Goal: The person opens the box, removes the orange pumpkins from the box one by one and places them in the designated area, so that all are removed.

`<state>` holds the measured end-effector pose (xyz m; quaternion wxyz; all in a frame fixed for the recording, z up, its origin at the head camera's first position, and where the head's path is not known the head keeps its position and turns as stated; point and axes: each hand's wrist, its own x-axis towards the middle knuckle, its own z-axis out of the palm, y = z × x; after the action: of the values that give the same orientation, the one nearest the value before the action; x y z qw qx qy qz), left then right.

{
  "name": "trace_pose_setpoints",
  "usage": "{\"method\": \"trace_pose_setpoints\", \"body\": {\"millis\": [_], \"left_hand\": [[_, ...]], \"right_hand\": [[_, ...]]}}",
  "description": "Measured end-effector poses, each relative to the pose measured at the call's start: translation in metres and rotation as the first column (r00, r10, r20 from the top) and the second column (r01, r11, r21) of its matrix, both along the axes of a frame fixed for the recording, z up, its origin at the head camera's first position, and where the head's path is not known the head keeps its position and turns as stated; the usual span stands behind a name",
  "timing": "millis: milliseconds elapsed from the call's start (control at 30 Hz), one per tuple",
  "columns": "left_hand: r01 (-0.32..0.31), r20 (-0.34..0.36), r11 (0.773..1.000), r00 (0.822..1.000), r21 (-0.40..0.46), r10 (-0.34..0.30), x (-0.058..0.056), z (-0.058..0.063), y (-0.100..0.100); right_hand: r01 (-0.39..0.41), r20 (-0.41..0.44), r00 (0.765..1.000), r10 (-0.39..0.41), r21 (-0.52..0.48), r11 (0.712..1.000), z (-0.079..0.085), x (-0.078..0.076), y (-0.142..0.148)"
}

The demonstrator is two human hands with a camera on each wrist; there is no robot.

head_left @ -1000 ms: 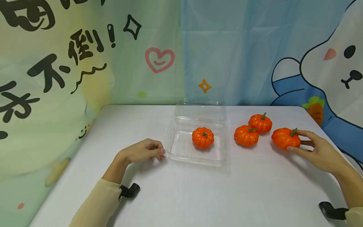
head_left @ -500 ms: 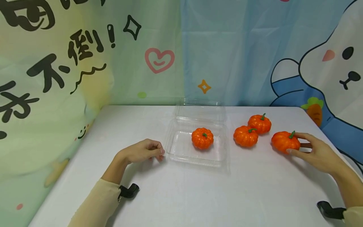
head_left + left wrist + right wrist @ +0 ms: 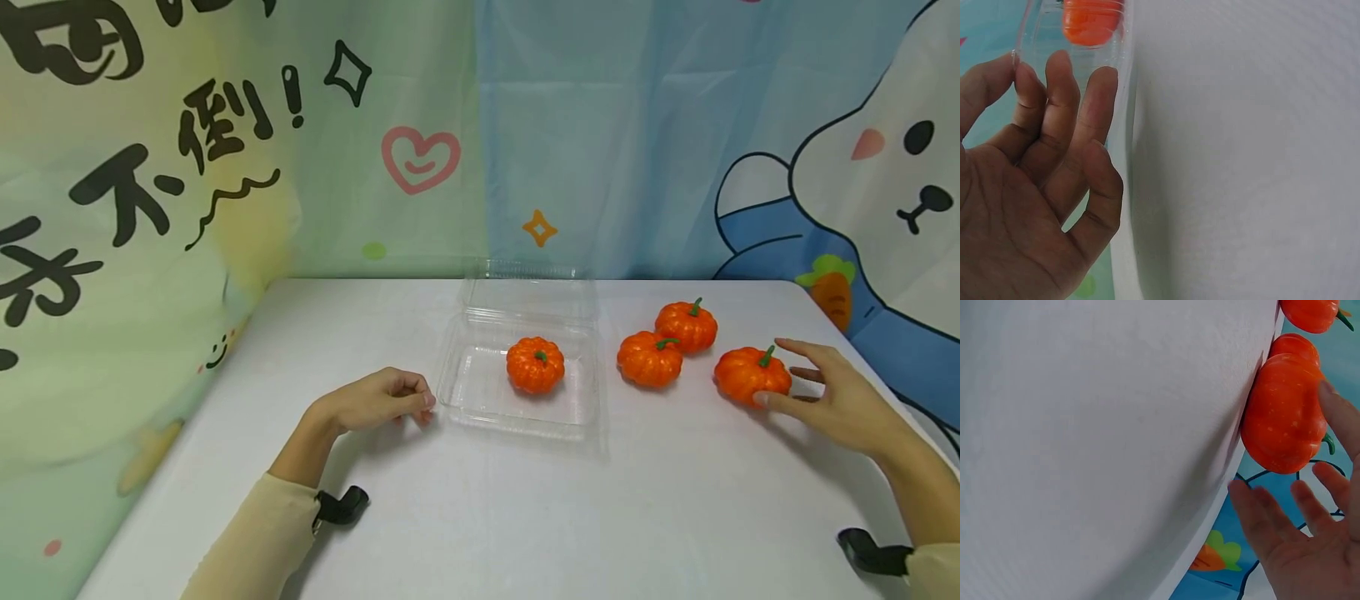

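On the white table, a clear plastic clamshell container (image 3: 472, 421) lies with its lid raised at the back and one orange toy pumpkin (image 3: 536, 365) inside. My left hand (image 3: 378, 400) is at the container's left rim, thumb and index finger (image 3: 1029, 87) pinching its edge in the left wrist view. At the right, my right hand (image 3: 843, 404) is spread beside another toy pumpkin (image 3: 752, 377). The thumb lies close against that pumpkin, and the right wrist view shows the other fingers (image 3: 1250, 509) apart from it. Whether the thumb touches it I cannot tell.
Two more toy pumpkins, a nearer one (image 3: 649, 360) and one behind it (image 3: 686, 327), sit close together between the container and my right hand. A printed cloth backdrop (image 3: 570, 142) hangs behind the table's (image 3: 555, 517) far edge.
My right hand's fingers have come off the pumpkin, which was gripped and tilted earlier and now rests on the table, set slightly lower. The left hand stays at the container.
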<state>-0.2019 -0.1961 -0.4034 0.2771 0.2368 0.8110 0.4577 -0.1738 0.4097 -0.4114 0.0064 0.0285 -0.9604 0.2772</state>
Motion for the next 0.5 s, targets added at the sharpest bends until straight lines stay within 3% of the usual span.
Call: {"method": "trace_pose_setpoints", "body": {"millis": [300,500], "left_hand": [[0.002,-0.002,1.0,1.0,0.002,-0.002,0.0,0.0,0.0],[-0.003,0.002,1.0,1.0,0.003,0.003,0.001,0.0,0.0]], "right_hand": [[0.037,-0.198,0.98,-0.029,0.035,0.999,0.01,-0.004,-0.016],[0.006,-0.282,0.959,-0.003,0.01,1.0,0.019,-0.009,-0.029]]}}
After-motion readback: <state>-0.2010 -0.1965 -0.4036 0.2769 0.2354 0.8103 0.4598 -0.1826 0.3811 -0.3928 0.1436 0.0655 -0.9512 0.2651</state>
